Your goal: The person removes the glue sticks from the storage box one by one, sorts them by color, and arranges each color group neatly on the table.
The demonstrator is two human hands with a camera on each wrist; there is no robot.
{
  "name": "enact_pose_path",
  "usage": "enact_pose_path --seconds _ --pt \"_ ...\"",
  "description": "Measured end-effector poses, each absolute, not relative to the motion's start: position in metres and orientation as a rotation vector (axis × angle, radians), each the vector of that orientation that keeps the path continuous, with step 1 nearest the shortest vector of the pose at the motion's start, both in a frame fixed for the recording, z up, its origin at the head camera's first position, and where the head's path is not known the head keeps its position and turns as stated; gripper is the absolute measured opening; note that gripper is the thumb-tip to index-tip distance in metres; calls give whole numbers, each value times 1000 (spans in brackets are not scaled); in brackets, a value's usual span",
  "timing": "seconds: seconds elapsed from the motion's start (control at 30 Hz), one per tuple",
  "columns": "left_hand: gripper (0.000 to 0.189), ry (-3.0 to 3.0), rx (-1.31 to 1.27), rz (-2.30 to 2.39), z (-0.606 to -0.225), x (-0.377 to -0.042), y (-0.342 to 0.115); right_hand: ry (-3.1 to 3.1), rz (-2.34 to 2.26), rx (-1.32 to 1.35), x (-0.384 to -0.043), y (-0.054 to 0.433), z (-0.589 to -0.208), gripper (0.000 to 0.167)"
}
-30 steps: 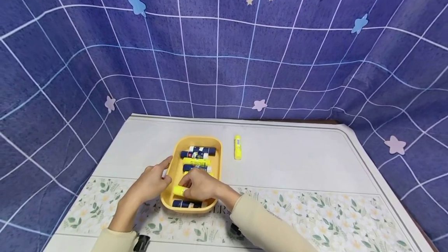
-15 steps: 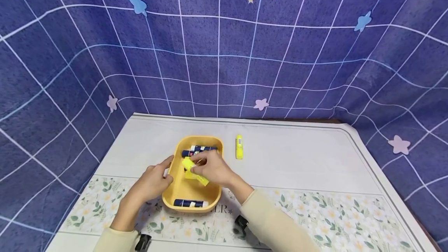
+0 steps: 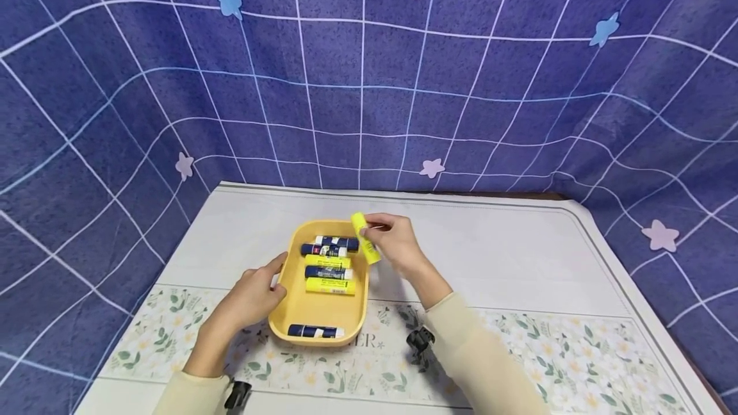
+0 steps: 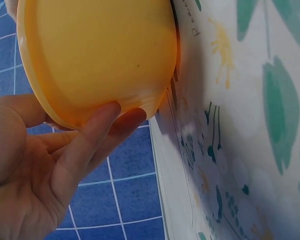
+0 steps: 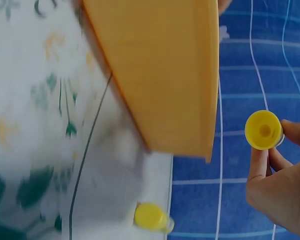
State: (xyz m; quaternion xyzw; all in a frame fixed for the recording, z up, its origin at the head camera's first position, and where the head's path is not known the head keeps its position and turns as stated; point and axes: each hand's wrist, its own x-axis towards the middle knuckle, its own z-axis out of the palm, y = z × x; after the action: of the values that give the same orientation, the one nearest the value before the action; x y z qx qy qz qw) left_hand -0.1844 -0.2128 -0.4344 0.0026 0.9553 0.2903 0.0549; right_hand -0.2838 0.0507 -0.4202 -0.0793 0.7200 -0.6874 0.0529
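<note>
In the head view, my right hand [image 3: 399, 245] pinches a yellow glue stick [image 3: 369, 250], held tilted above the right rim of the yellow tray [image 3: 308, 310]. Its round end [image 5: 263, 131] faces the right wrist camera. My left hand [image 3: 252, 298] grips the tray's left side, thumb over the rim and fingers [image 4: 92, 135] against the outer wall. Inside the tray, blue glue sticks [image 3: 324, 250] and yellow glue sticks [image 3: 330, 285] lie sideways in a row toward the far end. One more blue glue stick [image 3: 315, 331] lies apart at the near end.
Another yellow glue stick [image 5: 150, 216] lies on the table beyond the tray in the right wrist view; my right hand hides it in the head view. A white and floral cloth [image 3: 496, 255] covers the table. Blue gridded curtains [image 3: 380, 107] hang behind it and at the sides.
My right hand has lifted the yellow glue stick out of the tray's near half and carried it right and away, over the rim. My left hand keeps its grip on the tray.
</note>
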Motion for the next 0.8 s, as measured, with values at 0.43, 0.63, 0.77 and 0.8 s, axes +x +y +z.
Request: enact_pose_path --seconds 0.43,0.63,0.77,0.8 --pt "70 2918 19 879 -435 -184 -213 2274 -2200 149 -323 106 -442 33" --pt "70 2915 4 861 -434 -183 -214 2360 -2120 313 -334 125 -455 34" --pt "70 2912 2 872 -434 -184 -213 2450 -1991 413 -339 135 -465 34" --pt "70 2911 1 877 -434 -184 -213 2461 -1966 431 -340 137 -468 34"
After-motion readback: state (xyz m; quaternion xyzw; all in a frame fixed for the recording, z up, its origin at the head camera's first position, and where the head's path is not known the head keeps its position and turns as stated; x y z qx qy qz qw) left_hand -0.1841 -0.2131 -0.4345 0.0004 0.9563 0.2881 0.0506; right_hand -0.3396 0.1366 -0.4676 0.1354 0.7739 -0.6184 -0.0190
